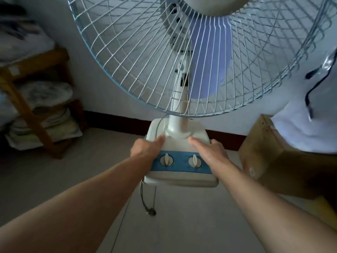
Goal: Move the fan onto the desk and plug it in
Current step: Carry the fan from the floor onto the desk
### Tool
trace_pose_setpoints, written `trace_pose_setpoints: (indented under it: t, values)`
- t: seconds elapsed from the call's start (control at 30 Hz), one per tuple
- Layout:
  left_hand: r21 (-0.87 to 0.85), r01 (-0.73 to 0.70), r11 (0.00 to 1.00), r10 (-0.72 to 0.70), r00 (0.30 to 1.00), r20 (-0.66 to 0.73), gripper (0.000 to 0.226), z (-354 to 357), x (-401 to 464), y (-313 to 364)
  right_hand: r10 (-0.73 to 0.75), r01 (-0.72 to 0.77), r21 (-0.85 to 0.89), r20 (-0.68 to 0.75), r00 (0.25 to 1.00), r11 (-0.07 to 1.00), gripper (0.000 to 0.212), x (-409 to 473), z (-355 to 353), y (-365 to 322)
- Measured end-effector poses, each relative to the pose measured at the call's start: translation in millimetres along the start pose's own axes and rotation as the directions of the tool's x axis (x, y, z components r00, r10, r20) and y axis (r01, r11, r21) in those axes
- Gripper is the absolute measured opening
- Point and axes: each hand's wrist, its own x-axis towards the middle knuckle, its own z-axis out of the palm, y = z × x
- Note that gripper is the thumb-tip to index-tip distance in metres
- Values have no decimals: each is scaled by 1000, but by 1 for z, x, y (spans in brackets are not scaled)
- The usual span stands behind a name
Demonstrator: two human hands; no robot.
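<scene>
Hands clamped on white plastic table fan [182, 141] base: left hand [145, 148], right hand [211, 152]; black cord plug [151, 211] dangling beneath.

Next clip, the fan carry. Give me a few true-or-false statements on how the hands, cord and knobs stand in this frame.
1. Both hands grip the fan's base, left hand and right hand. True.
2. The plug sits in a wall socket. False: it dangles on its cord under the base.
3. The blue panel carries two knobs. True.
4. The blades are red. False: they are pale purple-blue.
</scene>
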Motion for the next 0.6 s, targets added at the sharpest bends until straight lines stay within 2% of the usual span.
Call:
trace_pose_setpoints:
  t: [0.13,0.23,0.43,0.6]
  values:
    - [-16,24,1000,-24,1000,-15,74,-46,-32,64,-17,18,-37,19,1000,999,93,-27,-33,-76]
    - [-24,41,999,-42,999,-27,75,-92,-59,120,-6,9,-72,53,999,997,95,-52,-57,-145]
    - [-2,31,1000,-31,997,-68,78,-196,-113,239,-57,61,-56,71,996,997,68,-106,-105,-289]
    - [-24,-5,1000,2,996,-91,69,-280,-158,331,-103,108,-53,88,991,993,68,-155,-140,-405]
